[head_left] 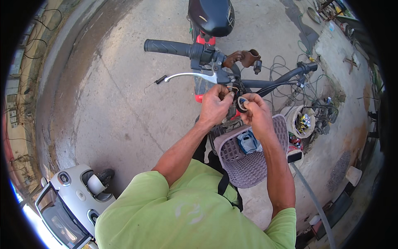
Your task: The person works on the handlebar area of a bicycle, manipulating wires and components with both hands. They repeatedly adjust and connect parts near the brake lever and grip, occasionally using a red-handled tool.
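At the stem of a scooter's handlebar, below the silver brake lever, my left hand pinches a thin wire between thumb and fingers. Just to its right, my right hand grips a small roll of black tape close to the cables. A black grip is at the upper left of the handlebar, with a rusty metal bracket beside it. The scooter's black seat shows at the top of the view.
A grey plastic basket sits below my hands, holding a blue bag. To its right are a white bucket of scrap, tangled cables and a grey pole. A white vehicle stands at lower left on the concrete floor.
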`<state>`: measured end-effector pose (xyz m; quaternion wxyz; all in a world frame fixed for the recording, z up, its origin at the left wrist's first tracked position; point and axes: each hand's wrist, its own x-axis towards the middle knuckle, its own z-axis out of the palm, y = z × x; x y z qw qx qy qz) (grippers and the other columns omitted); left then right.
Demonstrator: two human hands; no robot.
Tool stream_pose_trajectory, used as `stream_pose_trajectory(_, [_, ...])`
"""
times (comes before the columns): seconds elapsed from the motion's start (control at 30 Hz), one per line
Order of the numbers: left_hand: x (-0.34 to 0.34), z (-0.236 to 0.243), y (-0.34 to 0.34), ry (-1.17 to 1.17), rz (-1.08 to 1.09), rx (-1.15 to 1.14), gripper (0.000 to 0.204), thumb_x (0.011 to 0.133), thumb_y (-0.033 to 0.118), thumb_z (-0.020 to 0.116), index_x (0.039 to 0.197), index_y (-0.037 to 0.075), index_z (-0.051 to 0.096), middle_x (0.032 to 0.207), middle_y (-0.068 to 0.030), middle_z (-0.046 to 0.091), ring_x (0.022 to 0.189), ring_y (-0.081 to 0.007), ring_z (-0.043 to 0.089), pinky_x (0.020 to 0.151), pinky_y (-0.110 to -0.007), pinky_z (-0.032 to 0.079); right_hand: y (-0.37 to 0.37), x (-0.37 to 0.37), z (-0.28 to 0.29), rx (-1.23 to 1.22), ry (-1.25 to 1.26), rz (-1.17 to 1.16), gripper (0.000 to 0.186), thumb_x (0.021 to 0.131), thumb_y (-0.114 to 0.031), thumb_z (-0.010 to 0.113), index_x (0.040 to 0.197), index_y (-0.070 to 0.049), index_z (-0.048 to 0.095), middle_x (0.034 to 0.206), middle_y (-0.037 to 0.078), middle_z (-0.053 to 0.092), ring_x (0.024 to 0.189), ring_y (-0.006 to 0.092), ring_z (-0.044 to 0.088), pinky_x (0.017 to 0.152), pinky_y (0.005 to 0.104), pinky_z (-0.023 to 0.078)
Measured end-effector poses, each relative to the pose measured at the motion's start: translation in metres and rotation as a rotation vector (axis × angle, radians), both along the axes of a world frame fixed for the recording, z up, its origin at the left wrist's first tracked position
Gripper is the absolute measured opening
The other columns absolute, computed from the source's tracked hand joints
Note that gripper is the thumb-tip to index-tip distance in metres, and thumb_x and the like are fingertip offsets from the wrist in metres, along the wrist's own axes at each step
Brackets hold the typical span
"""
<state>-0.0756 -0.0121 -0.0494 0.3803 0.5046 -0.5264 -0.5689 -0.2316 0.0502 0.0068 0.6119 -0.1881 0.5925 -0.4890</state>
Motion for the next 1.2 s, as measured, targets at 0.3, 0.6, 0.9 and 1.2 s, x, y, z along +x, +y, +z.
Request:
stream_pose_trajectory(0.3, [-0.001,0.009,-0.001,-0.096,0.002,0.002,0.017,0.093,0.011,0.072,0.092,-0.003,0.063,0.079,-0.0053,0.068,0.071,-0.0095,0.064,0.065,-0.028,0.054,0.015,0.006,-0.010,-0.113,-0.046,-0.210,0.023,0.099,-0.010,0.060,0.120,-0.002,0.061,0.096,0.007,0.068,0.065,0.0100,0.064,0.057,0.0245,0.054])
stream_pose_trajectory(0.6, [0.003,0.001,-0.004,0.023,-0.034,0.058,0.017,0.094,0.011,0.072,0.093,-0.003,0.063,0.083,-0.0062,0.069,0.073,-0.0106,0.066,0.067,-0.028,0.055,0.004,0.006,0.013,-0.093,0.446,0.086,0.039,0.090,-0.015,0.074,0.123,0.001,0.062,0.103,0.008,0.067,0.080,0.0145,0.067,0.068,0.0296,0.058])
stream_pose_trajectory(0.9, [0.013,0.015,-0.010,-0.091,-0.177,-0.019,0.018,0.092,0.012,0.074,0.095,-0.003,0.065,0.083,-0.0032,0.068,0.076,-0.0092,0.061,0.069,-0.029,0.052,0.000,-0.002,0.015,-0.285,1.016,0.325,0.034,0.089,-0.017,0.071,0.117,0.002,0.068,0.099,0.018,0.068,0.086,0.0271,0.069,0.074,0.0390,0.055])
stream_pose_trajectory(1.2, [0.009,0.011,-0.014,-0.013,-0.231,0.133,0.021,0.088,0.012,0.079,0.099,0.000,0.066,0.088,-0.0025,0.069,0.078,-0.0090,0.063,0.069,-0.027,0.053,-0.007,-0.015,0.020,-0.347,1.155,0.499,0.036,0.094,-0.023,0.057,0.117,0.003,0.067,0.105,0.025,0.068,0.095,0.0448,0.067,0.085,0.0516,0.053])
